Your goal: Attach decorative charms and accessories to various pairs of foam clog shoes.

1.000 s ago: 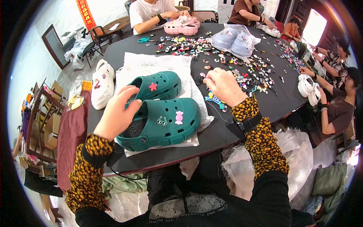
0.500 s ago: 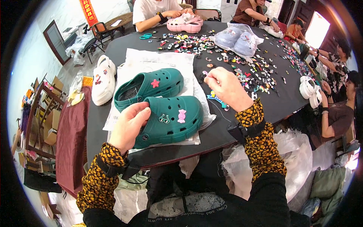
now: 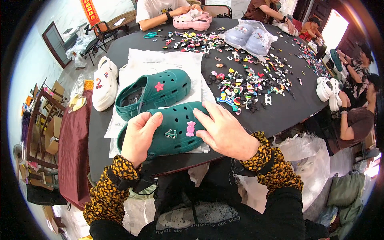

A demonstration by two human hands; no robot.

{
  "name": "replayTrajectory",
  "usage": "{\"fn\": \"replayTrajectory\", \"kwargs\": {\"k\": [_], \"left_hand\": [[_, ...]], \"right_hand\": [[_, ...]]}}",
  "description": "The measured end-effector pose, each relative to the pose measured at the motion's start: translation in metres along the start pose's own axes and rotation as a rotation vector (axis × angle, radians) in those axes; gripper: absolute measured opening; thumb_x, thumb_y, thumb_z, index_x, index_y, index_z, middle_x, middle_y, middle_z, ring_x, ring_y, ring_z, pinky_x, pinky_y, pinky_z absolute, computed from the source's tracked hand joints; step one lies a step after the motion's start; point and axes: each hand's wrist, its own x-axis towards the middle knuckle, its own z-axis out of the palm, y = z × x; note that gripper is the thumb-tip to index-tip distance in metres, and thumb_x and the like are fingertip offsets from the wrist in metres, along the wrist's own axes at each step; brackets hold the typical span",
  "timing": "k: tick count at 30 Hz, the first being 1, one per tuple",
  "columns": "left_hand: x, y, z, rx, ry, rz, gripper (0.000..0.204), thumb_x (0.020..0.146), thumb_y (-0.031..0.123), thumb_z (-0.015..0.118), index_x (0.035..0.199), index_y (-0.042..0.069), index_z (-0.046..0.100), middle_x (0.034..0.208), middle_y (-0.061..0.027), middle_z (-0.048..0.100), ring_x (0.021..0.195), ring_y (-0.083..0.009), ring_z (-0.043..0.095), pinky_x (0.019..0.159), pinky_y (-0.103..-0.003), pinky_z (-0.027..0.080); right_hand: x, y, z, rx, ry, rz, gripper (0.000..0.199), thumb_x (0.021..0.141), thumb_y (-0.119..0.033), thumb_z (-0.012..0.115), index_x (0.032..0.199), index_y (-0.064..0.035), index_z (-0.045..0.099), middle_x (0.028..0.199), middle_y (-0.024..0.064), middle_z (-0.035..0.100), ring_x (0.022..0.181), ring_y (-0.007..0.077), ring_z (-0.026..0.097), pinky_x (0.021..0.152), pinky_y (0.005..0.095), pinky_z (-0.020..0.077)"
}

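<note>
1. White foam clog (image 3: pixel 105 83) lies at 9 o'clock on the round black table (image 3: pixel 292 114).
2. Left hand (image 3: pixel 139 137) grasps the near dark-green foam clog (image 3: pixel 172 130) at its heel side.
3. Right hand (image 3: pixel 225 130), fingers spread flat, presses that clog's toe end beside a pink candy-shaped charm (image 3: pixel 190 129).
4. Heap of small coloured charms (image 3: pixel 244 86) sits at 1 o'clock.

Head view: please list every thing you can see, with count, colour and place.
green clogs: two, dark green, on white sheets, near edge
charms on near clog: two, pink and pale
white sheets: several, under clogs
loose charms: many, mixed colours, table middle
white clogs: pair, table left
lilac clogs: pair, in clear bag, far side
pink clogs: far edge
table: one, black
left hand: holds near clog
right hand: on near clog
</note>
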Motion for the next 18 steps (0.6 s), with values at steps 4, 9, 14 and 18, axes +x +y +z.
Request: {"fn": "replayTrajectory", "kwargs": {"k": [4, 9, 14, 18], "left_hand": [[-0.005, -0.005, 0.003, 0.007, 0.024, 0.044, 0.023, 0.092, 0.018, 0.058, 0.072, 0.006, 0.057, 0.071, 0.0084, 0.053, 0.065, 0.0006, 0.042, 0.057, -0.018, 0.035], [-0.015, -0.005, 0.008, -0.067, 0.074, 0.036, 0.021, 0.091, 0.013, 0.056, 0.071, 0.006, 0.056, 0.07, 0.0081, 0.051, 0.065, 0.0, 0.041, 0.056, -0.018, 0.034], [-0.021, -0.011, 0.005, 0.025, 0.062, 0.072, 0.021, 0.091, 0.012, 0.055, 0.072, 0.004, 0.055, 0.069, 0.008, 0.05, 0.064, -0.0002, 0.04, 0.054, -0.02, 0.034], [-0.025, -0.012, 0.003, 0.015, 0.046, 0.071, 0.023, 0.091, 0.012, 0.055, 0.07, 0.003, 0.053, 0.067, 0.0086, 0.048, 0.062, -0.0003, 0.039, 0.053, -0.021, 0.033]], "right_hand": [[-0.004, -0.008, 0.002, -0.056, -0.007, 0.003, 0.053, 0.079, -0.022, 0.066, 0.121, 0.0057, 0.048, 0.117, 0.0267, 0.045, 0.109, 0.041, 0.048, 0.092, 0.0443, 0.0417], [-0.006, -0.016, 0.004, -0.104, -0.002, -0.004, 0.056, 0.078, -0.022, 0.067, 0.123, 0.0058, 0.047, 0.121, 0.0282, 0.044, 0.113, 0.0416, 0.046, 0.095, 0.0458, 0.0397], [-0.01, -0.017, -0.001, -0.062, -0.012, 0.035, 0.055, 0.078, -0.018, 0.069, 0.124, 0.0037, 0.049, 0.126, 0.0258, 0.042, 0.116, 0.0398, 0.044, 0.098, 0.045, 0.038], [-0.007, -0.018, -0.009, -0.058, -0.014, 0.027, 0.049, 0.079, -0.017, 0.068, 0.121, 0.0012, 0.051, 0.124, 0.0229, 0.045, 0.113, 0.0382, 0.047, 0.096, 0.0442, 0.0395]]}}
